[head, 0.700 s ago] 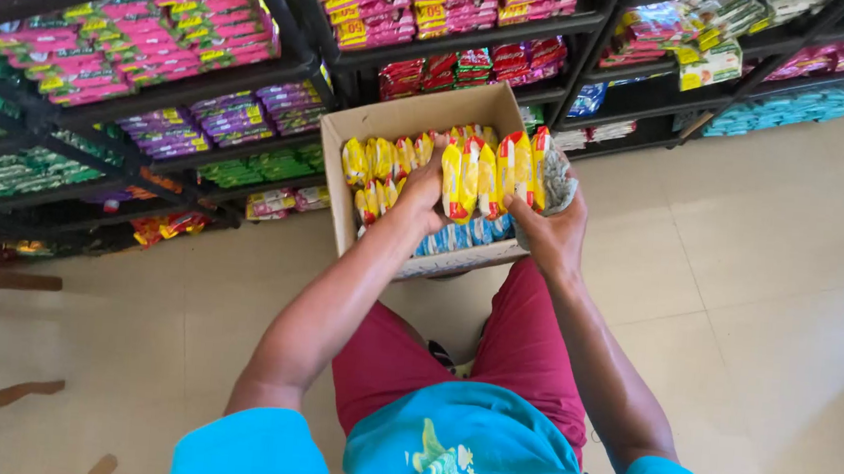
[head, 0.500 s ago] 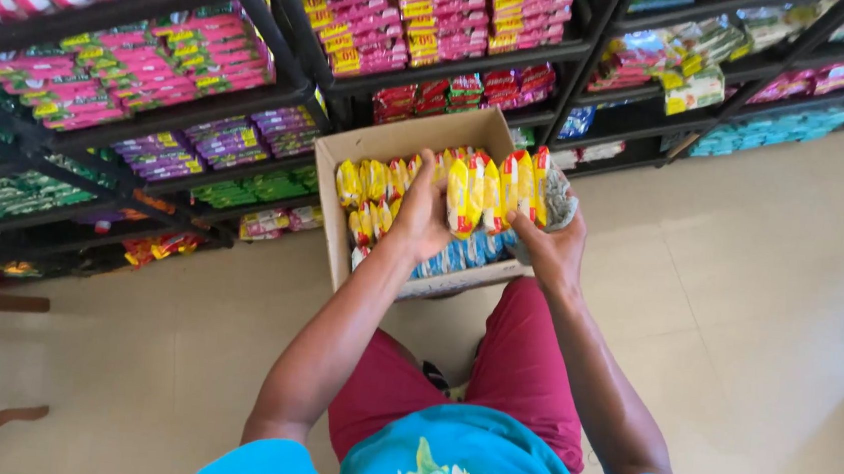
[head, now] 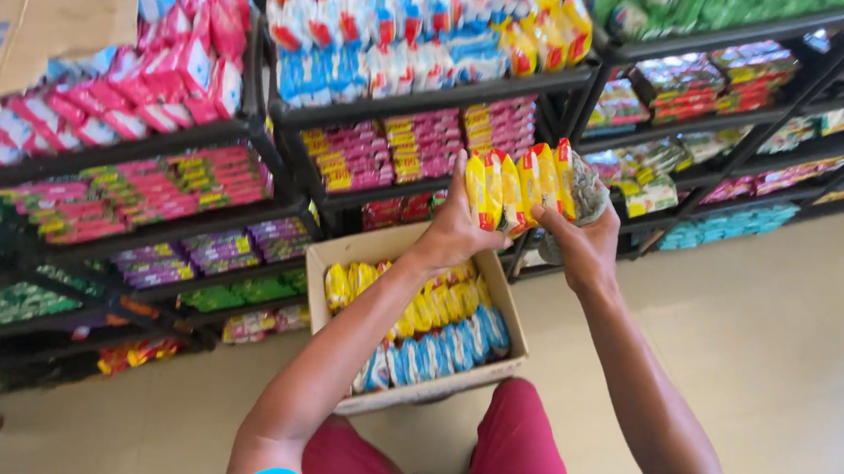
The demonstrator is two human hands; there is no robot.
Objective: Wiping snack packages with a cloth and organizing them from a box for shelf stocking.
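Observation:
A stack of several yellow snack packets (head: 518,186) is pressed between my two hands, raised above a cardboard box. My left hand (head: 455,232) grips the stack's left end, and my right hand (head: 584,244) grips the right end along with a grey crumpled wrapper (head: 586,192). The open cardboard box (head: 325,255) sits on the floor below, holding yellow packets (head: 416,307) in the back and blue packets (head: 433,353) in the front. The stack is level with a black shelf of pink packets (head: 419,145).
Black metal racks (head: 433,97) fill the wall ahead, stocked with blue, yellow, pink, green and purple packets. A flattened cardboard sheet (head: 39,6) lies on the top left shelf. Pale floor tiles (head: 796,327) stretch to the right. My red-trousered knees (head: 515,455) are beside the box.
Both hands lifted the yellow stack out of the box and up toward the shelves. The view tilted upward, showing higher shelves.

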